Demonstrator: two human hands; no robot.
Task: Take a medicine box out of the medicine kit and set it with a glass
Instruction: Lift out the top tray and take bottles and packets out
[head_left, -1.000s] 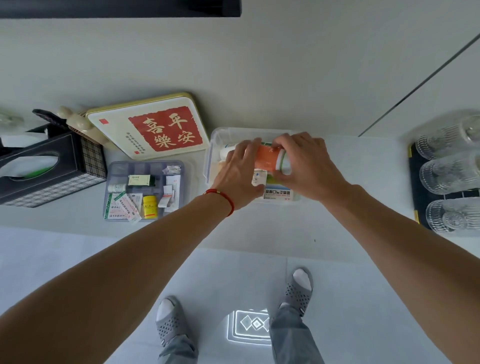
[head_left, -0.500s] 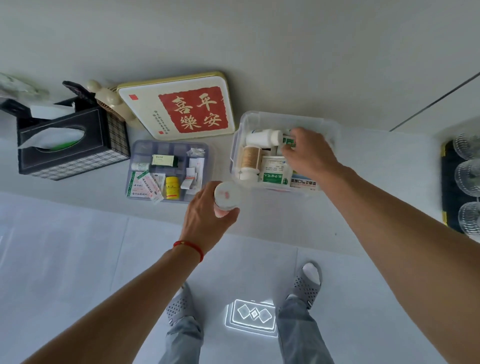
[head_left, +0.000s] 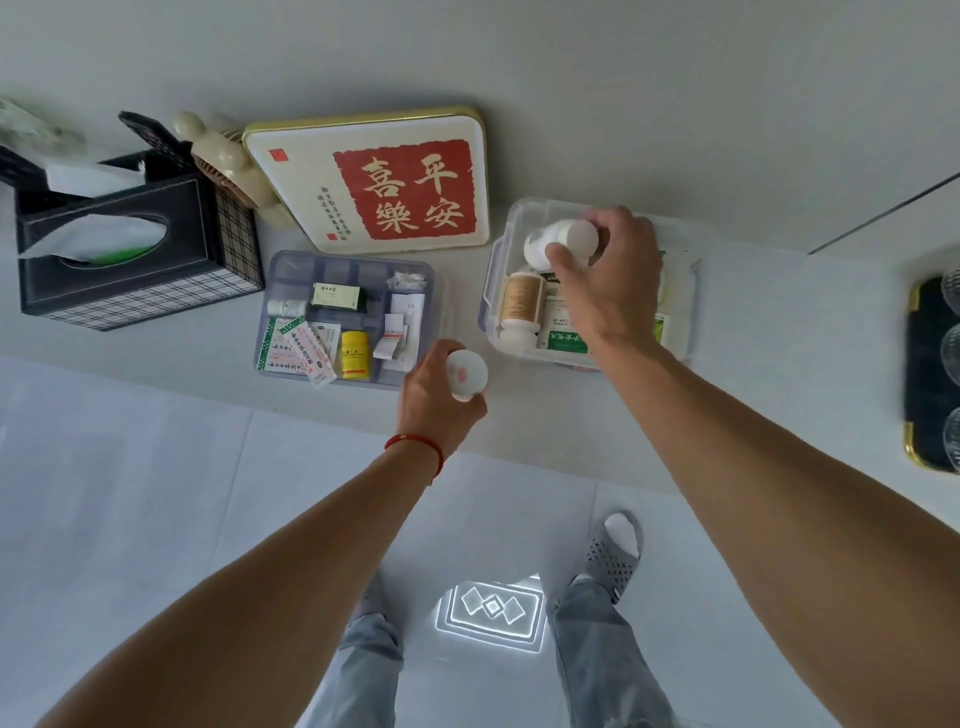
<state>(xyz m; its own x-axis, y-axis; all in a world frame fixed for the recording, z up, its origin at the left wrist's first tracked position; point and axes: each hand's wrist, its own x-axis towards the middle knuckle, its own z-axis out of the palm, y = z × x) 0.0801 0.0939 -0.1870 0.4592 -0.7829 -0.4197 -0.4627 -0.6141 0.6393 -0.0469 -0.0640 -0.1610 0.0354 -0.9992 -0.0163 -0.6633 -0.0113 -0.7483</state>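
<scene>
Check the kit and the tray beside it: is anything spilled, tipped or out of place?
Nothing spilled. In the clear kit a brown-label bottle lies on its side among boxes. In the grey tray one packet overhangs the front rim. Each hand grips a white bottle, left and right, not a medicine box.

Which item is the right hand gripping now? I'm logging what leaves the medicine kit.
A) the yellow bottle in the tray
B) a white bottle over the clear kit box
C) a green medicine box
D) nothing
B: the right hand curls round a white bottle above the clear kit box.
</scene>
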